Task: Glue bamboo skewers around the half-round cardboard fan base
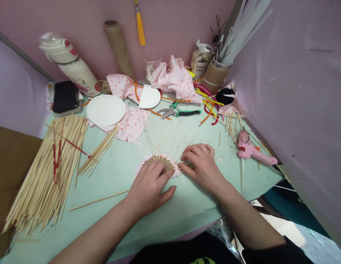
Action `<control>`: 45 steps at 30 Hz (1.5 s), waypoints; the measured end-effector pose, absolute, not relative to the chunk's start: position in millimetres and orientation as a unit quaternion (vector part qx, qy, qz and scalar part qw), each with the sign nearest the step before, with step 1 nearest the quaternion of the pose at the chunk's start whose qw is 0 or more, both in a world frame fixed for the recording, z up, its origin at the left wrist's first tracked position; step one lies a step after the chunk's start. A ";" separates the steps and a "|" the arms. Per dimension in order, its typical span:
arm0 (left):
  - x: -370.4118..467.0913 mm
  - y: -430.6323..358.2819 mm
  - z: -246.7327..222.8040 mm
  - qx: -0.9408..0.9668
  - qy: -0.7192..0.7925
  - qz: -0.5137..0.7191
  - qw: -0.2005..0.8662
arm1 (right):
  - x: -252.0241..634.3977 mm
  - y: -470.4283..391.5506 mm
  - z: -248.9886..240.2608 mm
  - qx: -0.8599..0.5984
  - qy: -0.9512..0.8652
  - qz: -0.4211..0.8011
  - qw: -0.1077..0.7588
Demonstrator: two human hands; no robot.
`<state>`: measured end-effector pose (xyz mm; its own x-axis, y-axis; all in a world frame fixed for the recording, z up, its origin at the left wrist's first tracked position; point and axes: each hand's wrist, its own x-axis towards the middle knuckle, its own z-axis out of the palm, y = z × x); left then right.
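A half-round brown cardboard piece point(168, 165) edged with pink spotted cloth lies on the table, with several thin wooden sticks point(162, 137) fanning outward from its curved edge. My left hand point(151, 181) rests over the cardboard, fingers laid on it and thumb apart, hiding its left part. At its right edge, my right hand point(201, 165) is curled with thumb and forefinger around a stick. More stick ends show beyond the knuckles. One loose stick point(98, 200) lies left of my left hand.
A big pile of sticks point(49, 172) and a smaller bunch point(100, 150) lie left. Behind are a white disc point(106, 110), green-handled pliers point(184, 112) and pink spotted cloth point(176, 79). A pink glue gun point(253, 152) lies right; a bottle point(73, 68) stands back left.
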<state>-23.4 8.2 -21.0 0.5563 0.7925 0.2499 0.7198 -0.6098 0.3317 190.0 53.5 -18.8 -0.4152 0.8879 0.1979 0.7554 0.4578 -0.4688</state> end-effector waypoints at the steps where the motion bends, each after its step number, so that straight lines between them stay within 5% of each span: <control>1: -23.5 8.3 -21.0 0.877 0.431 0.189 0.095 | 190.0 53.6 -18.9 -0.497 -0.827 0.156 0.212; 45: -23.6 7.2 -22.6 0.874 0.440 0.183 0.099 | 191.2 53.4 -20.5 -0.500 -0.825 0.152 0.213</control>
